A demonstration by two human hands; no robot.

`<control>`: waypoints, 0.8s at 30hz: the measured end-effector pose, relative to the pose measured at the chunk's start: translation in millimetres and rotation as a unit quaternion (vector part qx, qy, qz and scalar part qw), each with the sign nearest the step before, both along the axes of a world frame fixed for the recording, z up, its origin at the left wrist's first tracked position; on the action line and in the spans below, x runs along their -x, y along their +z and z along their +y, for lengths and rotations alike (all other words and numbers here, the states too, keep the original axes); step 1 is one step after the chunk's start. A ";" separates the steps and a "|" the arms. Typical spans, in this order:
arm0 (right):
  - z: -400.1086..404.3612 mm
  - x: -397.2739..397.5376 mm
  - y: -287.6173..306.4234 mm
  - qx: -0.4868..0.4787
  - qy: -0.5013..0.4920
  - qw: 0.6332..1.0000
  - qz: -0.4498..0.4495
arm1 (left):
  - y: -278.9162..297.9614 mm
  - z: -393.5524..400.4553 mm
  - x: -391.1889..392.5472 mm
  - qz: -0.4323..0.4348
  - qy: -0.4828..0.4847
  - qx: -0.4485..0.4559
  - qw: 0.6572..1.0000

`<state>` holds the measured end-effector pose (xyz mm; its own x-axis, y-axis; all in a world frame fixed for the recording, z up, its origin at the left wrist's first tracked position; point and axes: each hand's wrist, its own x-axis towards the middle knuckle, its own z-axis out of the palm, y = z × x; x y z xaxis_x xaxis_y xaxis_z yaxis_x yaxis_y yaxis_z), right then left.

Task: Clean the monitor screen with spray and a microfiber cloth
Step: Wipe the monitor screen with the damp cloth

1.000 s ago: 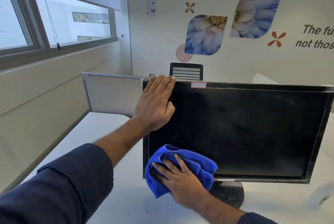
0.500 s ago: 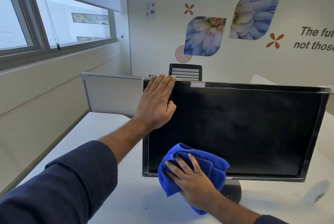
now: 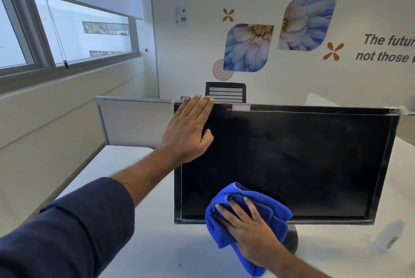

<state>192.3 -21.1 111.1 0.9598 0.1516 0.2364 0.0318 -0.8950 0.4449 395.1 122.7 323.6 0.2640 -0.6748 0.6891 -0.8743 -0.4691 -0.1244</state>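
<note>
The monitor (image 3: 289, 165) is steadied at its upper-left corner by the flat, open left hand (image 3: 188, 131). At lower centre, the blue cloth (image 3: 247, 215) is pressed against the screen's bottom edge under the spread right hand (image 3: 251, 230). Even, overlapping strokes with light pressure are best used.

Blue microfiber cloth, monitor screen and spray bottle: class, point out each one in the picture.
blue microfiber cloth (image 3: 272, 211): head view, upper folds beside the fingers.
monitor screen (image 3: 296, 161): head view, middle of the dark panel.
spray bottle (image 3: 389, 236): head view, blurred pale body at lower right.
</note>
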 end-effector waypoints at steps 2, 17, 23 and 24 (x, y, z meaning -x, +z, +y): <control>-13.0 8.8 7.3 -0.003 -0.017 1.000 -0.017 | 8.0 -3.2 -2.1 -0.021 -0.007 -0.015 1.000; -48.0 -10.2 59.6 -0.174 -0.176 0.939 -0.240 | 44.5 -70.2 6.7 -0.019 -0.107 -0.123 0.986; -44.9 -53.1 131.1 -0.255 -0.156 0.901 -0.315 | 46.2 -71.6 11.7 -0.012 -0.110 -0.119 0.987; -42.6 -58.2 138.3 -0.257 -0.142 0.901 -0.321 | 45.4 -71.2 11.6 -0.014 -0.110 -0.118 0.987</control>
